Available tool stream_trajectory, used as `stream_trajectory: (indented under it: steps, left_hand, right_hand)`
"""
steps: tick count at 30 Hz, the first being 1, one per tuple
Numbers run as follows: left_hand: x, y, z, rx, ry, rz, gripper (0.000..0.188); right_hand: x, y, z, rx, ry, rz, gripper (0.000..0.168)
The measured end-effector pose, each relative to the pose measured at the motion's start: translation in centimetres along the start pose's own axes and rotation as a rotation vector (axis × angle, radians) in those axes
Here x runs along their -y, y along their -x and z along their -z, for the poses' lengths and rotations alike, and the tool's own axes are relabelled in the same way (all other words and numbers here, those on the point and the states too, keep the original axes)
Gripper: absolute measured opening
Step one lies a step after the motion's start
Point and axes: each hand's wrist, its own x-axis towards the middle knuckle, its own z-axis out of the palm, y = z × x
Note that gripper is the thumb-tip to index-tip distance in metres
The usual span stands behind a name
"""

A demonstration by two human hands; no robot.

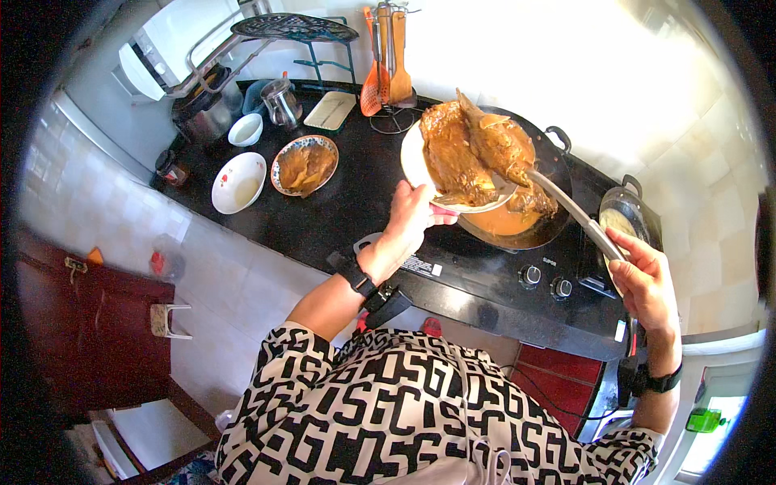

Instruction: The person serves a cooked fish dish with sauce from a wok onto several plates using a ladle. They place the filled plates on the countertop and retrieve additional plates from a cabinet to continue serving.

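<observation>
My left hand grips the near left rim of a white plate, which is held over a wok. Brown, sauced pieces of food, apparently fish, lie on the plate. Between the fingers of my right hand is the handle of a metal cooking utensil; its head is hidden at the food on the plate's right side. Below the plate, the wok sits on the black gas stove and holds orange-brown sauce with another dark piece in it.
Left on the black counter stand a patterned plate of brown food, a white bowl, a smaller bowl, a glass jug and a pot. A utensil rack is behind; a second pan is at right. Stove knobs face me.
</observation>
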Motion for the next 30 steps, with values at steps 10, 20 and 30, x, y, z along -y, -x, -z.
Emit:
stream_trajectory:
  steps: [10,20,30]
  left_hand:
    - [0.4,0.0,-0.1,0.013,-0.014,-0.017,0.028]
    - [0.6,-0.1,0.3,0.117,-0.022,0.074,0.030]
    - [-0.3,0.2,0.0,0.126,-0.030,0.115,0.029]
  right_hand:
    - [-0.5,-0.5,-0.2,-0.024,0.216,0.119,0.041]
    - [0.1,-1.1,-0.8,0.020,0.308,0.096,0.042]
    - [0.4,-0.3,-0.5,0.044,0.320,0.035,0.043]
